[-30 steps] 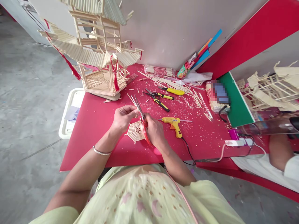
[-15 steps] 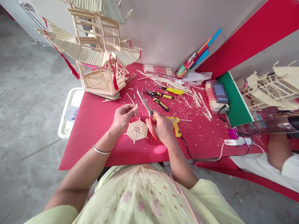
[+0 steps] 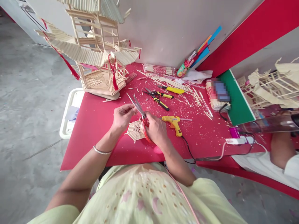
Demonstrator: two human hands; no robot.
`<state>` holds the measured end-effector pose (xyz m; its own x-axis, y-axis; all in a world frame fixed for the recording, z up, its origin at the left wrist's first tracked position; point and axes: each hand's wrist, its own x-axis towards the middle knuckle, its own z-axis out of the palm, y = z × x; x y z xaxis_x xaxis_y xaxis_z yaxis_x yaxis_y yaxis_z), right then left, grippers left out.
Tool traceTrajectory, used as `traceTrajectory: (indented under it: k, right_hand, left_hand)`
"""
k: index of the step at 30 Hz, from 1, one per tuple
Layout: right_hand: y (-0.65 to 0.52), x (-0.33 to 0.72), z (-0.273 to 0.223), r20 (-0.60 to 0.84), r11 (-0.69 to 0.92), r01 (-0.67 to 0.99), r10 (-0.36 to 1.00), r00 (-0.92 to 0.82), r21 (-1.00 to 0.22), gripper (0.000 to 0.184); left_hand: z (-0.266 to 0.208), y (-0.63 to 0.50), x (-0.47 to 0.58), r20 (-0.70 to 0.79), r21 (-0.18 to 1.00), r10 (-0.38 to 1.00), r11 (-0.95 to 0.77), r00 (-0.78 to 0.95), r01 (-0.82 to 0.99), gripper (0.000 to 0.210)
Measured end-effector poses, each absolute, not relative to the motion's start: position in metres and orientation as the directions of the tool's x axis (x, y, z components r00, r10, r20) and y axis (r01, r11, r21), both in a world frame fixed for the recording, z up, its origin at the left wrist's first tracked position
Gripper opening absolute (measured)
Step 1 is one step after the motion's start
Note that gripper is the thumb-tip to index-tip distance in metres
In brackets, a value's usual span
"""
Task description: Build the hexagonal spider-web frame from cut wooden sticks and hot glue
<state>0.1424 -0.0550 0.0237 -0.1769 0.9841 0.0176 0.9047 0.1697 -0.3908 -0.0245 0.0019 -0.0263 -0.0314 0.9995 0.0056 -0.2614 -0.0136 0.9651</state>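
Observation:
My right hand (image 3: 157, 127) is closed round the red handles of a pair of scissors (image 3: 139, 109), whose blades stand apart and point up and to the left. My left hand (image 3: 123, 117) pinches a thin wooden stick (image 3: 130, 98) close to those blades; its lower part is hidden by the fingers. Under both hands lies a flat six-sided web of short sticks (image 3: 134, 130), its right side partly covered by the scissors. A yellow glue gun (image 3: 174, 123) rests just right of my right hand.
On the red table (image 3: 93, 124) stands a stick pagoda (image 3: 100, 71) with red tassels. Farther back lie pruning shears (image 3: 158, 97), a yellow utility knife (image 3: 173, 89), loose sticks (image 3: 165, 80) and scraps. At the right are a power strip (image 3: 238, 141) and another person's arm (image 3: 282, 147).
My right hand has moved left with the scissors, bringing the blades to the stick at my left hand. The scissors now cover part of the web, and more of the glue gun shows.

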Motion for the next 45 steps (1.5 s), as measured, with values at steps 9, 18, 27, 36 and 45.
traceTrajectory:
  k: [9,18,27,36,45]
  right_hand:
    - [-0.054,0.141,0.012,-0.01,0.128,0.926,0.99,-0.14,-0.354,0.036]
    - [-0.036,0.208,0.028,0.15,-0.156,0.958,0.969,0.195,-0.24,0.055]
    - [-0.103,0.346,-0.003,-0.035,-0.697,0.714,0.713,0.7,0.067,0.068]
    - [-0.132,0.292,-0.007,0.452,-0.132,0.961,0.861,0.233,-0.244,0.036]
    - [-0.126,0.181,-0.057,0.424,0.499,0.723,0.852,-0.309,-0.478,0.025]
  left_hand:
    - [-0.02,-0.001,-0.018,-0.126,0.903,0.992,0.118,0.008,-0.414,0.031]
    - [-0.016,0.001,-0.023,-0.196,0.903,0.98,0.196,0.038,-0.382,0.032]
    - [-0.015,0.006,-0.036,-0.107,0.994,0.989,0.108,0.104,-0.009,0.028]
    - [-0.023,0.018,-0.05,-0.169,0.835,0.936,-0.03,0.308,0.549,0.022]
    - [-0.028,0.017,-0.052,-0.2,0.762,0.928,-0.055,0.315,0.645,0.019]
